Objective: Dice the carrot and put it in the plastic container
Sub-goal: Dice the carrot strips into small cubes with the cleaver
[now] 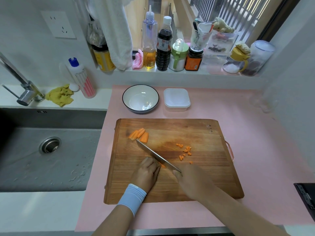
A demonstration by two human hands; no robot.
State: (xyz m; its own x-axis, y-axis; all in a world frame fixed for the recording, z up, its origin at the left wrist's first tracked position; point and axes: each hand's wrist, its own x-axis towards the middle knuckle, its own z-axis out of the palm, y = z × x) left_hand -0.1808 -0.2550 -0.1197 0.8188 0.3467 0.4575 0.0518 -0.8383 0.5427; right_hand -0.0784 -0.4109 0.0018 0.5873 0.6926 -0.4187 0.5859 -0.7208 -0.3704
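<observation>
On the cutting board, toward its near edge, left hand curls over a carrot strip (mostly hidden); right hand grips the knife beside it. Diced bits lie mid-board; plastic container stands beyond the board's far edge.

Bare board btwn dice & container; bowl close beside.
</observation>
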